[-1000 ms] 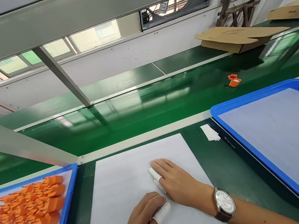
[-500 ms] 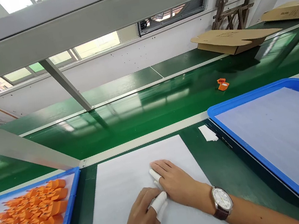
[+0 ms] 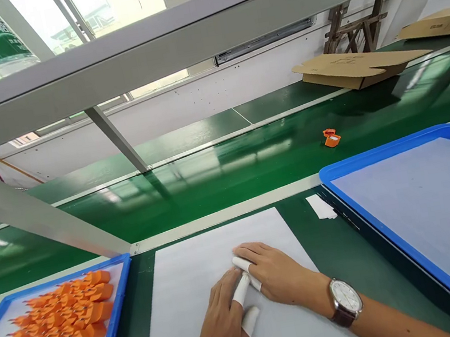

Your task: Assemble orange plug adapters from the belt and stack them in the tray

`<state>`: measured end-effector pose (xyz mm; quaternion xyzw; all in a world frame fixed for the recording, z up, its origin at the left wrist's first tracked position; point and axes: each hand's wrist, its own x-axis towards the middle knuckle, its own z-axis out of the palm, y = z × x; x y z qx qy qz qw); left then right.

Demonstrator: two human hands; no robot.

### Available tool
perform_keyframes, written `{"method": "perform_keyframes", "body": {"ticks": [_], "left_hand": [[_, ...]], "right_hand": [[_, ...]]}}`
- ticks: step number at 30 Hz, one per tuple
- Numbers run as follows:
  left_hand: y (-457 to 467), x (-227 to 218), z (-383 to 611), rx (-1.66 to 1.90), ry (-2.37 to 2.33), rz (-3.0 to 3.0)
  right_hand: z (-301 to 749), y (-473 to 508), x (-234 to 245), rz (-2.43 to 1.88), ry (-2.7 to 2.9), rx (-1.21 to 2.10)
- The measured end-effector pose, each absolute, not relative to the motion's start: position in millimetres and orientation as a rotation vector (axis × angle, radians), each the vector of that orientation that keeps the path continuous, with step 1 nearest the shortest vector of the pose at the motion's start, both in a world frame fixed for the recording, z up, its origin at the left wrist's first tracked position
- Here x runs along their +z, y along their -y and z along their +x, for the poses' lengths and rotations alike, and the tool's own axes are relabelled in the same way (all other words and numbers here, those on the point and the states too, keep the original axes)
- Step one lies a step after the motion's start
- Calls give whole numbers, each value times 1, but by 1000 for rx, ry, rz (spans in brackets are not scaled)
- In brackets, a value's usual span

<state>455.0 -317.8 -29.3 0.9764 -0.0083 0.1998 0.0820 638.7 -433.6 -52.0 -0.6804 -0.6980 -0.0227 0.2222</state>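
A white sheet of paper [image 3: 186, 291] lies on the dark green table under both hands. My left hand [image 3: 221, 320] rests on it from the lower left, index finger stretched out and thumb apart, with white finger covers on both. Its index fingertip meets the fingers of my right hand [image 3: 273, 273]. On that hand, the covered thumb and index finger are drawn close together, the other fingers curving forward over the paper. Whatever may be between them is too hidden to make out. A wristwatch [image 3: 346, 296] circles my right wrist.
At left, a blue tray [image 3: 117, 309] bears several orange plastic pieces [image 3: 71, 320]. A larger blue tray [image 3: 372, 212] stands at right, near small white paper pieces [image 3: 321, 207]. Past the pale rail lie a green belt [image 3: 209, 180], an orange piece [image 3: 332, 139] and a cardboard box [image 3: 357, 66].
My left index finger has straightened forward to the right fingertips, and its thumb has parted from it. My right hand stays nearly in place. The camera view has tipped up slightly.
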Motion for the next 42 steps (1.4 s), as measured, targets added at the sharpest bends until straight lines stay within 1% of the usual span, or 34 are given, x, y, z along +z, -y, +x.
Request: {"method": "perform_keyframes", "body": {"ticks": [7,13,20,26,33,37,42], "left_hand": [[318,-28,453,492,-2,2935],[312,-30,448,405,-2,2824],[303,-38,446,481,61,2846],[303,-46,451,756,196,2882],[294,-48,456,837,153,2997],[288,-54,458,787,148,2983],[291,-67,460,732,-30,2854]], "right_hand": [[635,434,-53,-1896,1926,-27],[636,434,-53,-1897,1926,16],[655,432,-33,-1932,1891,-38],[741,422,-2,-2326,1455,-152],[873,434,10,-2733,732,-160],[912,438,7,-2817,426,-67],[926,428,7,-2772,406,39]]}}
